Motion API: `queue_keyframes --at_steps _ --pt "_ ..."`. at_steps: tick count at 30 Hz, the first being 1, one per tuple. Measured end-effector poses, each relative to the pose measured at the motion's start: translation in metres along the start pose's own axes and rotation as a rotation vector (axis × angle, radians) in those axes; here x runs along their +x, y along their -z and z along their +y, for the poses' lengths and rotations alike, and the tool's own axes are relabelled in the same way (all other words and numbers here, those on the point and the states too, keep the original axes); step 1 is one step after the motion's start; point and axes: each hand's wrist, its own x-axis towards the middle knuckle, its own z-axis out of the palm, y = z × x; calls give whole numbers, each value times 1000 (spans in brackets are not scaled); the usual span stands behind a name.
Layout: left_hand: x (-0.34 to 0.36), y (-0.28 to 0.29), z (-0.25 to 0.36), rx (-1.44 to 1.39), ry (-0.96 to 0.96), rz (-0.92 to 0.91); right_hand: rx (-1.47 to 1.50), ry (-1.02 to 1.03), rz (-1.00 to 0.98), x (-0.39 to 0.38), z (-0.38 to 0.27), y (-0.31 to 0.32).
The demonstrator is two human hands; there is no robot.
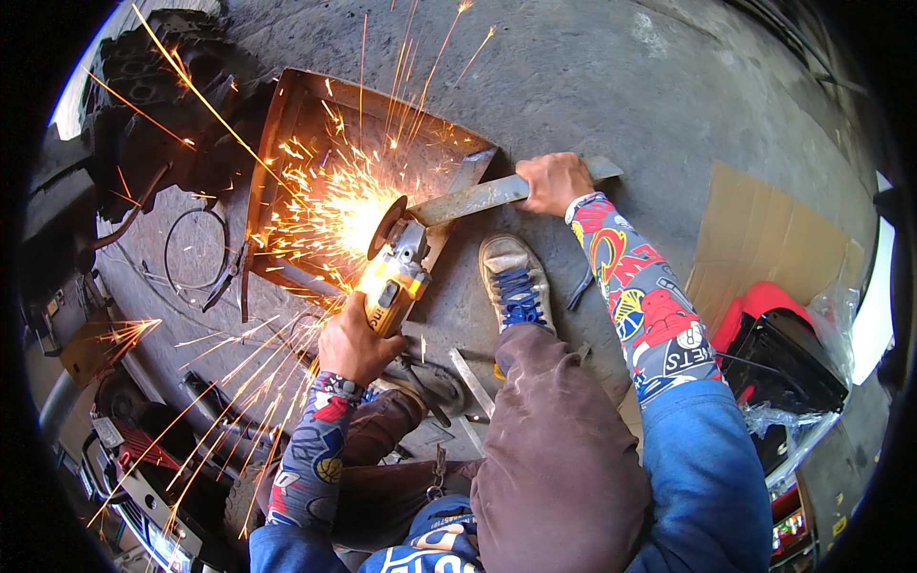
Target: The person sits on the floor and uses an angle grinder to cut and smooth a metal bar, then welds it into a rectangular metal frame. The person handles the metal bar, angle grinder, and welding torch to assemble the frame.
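My left hand (358, 344) is wrapped round the body of a yellow angle grinder (394, 277). Its dark disc (387, 227) meets the left end of a flat metal bar (473, 201), and bright sparks spray up, left and down from there. My right hand (554, 183) grips the bar near its far right end. The bar slants across the corner of a rusty metal frame (482, 145), which lies on the floor. The glare hides the exact contact point and part of the frame's inside.
My shoe (516, 279) stands just below the bar. A dark, greasy metal block (162, 81) sits at upper left. Pliers (225, 279) and a cable loop (196, 248) lie left of the frame. To the right are cardboard (764, 234) and a red-and-black object (778, 349) with clear plastic.
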Motion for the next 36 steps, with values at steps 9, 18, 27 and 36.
queue_keyframes --at_steps 9,18,27,36 --pt "-1 -5 -5 41 -28 55 -20 -1 -27 2 1 -1" --pt "-1 -3 -6 53 2 14 -3 3 -9 2 2 -4" --pt "0 -5 -8 29 -21 19 -4 42 57 0 1 -3" --pt "-2 1 -4 2 -19 35 -43 46 88 -1 4 -8"
